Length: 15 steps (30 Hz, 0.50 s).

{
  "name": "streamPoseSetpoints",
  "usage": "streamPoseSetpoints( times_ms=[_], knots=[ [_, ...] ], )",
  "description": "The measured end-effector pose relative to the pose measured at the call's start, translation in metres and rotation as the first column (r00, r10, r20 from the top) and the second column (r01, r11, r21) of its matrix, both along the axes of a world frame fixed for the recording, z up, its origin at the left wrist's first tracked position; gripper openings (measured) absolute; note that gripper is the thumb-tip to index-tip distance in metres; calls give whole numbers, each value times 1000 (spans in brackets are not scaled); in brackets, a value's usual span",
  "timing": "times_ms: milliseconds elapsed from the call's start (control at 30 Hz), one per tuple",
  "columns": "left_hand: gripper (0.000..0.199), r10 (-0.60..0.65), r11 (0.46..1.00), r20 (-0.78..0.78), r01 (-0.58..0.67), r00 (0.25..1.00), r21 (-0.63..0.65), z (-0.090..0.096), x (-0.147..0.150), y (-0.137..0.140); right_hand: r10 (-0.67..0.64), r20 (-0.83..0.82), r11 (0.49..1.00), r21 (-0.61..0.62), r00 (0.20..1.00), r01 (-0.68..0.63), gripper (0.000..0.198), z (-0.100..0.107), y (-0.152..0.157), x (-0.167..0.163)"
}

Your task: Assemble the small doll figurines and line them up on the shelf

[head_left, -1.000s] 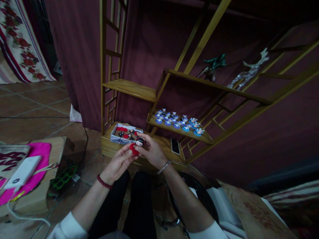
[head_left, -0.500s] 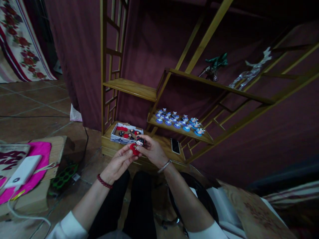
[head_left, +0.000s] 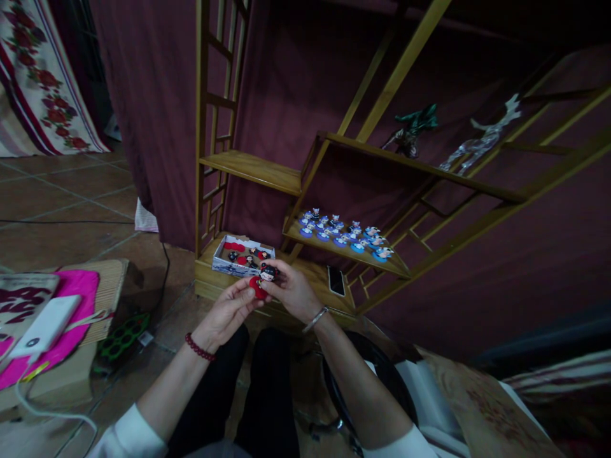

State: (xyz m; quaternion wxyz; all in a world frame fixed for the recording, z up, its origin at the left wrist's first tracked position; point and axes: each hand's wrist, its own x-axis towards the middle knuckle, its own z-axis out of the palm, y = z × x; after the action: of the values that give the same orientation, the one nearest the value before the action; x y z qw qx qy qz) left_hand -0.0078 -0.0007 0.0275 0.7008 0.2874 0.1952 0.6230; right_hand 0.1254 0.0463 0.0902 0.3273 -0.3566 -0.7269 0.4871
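Between my two hands is a small doll figurine (head_left: 268,273) with black hair and a pale face, joined to or resting against a round red base (head_left: 258,288). My left hand (head_left: 233,310) pinches the red base between thumb and fingers. Closed around the figurine's head and body from the other side is my right hand (head_left: 294,291). Just beyond them, an open cardboard box (head_left: 229,266) holds several similar dark-haired figurines and red round pieces. Whether figurine and base are firmly attached I cannot tell.
A wooden shelf unit (head_left: 258,172) carries several blue-based figurines (head_left: 341,238), a green sculpture (head_left: 413,127) and a clear deer statue (head_left: 482,140). A phone (head_left: 336,280) lies on its lower board. To the left, a white power bank (head_left: 48,327) sits on pink cloth; a black stool (head_left: 377,369) is at right.
The view has shifted very slightly. Both hands keep their hold on the figurine and its base, with almost no movement.
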Motion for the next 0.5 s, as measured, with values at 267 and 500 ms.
streamPoseSetpoints(
  times_ms=[267,500],
  knots=[
    [23,-8,1000,-18,8,1000,-9,2,0,-1,20,76,986,161,997,-32,37,-1,3,4],
    [24,0,1000,-24,0,1000,-1,0,0,-2,4,116,973,229,993,-30,37,0,2,4]
  ],
)
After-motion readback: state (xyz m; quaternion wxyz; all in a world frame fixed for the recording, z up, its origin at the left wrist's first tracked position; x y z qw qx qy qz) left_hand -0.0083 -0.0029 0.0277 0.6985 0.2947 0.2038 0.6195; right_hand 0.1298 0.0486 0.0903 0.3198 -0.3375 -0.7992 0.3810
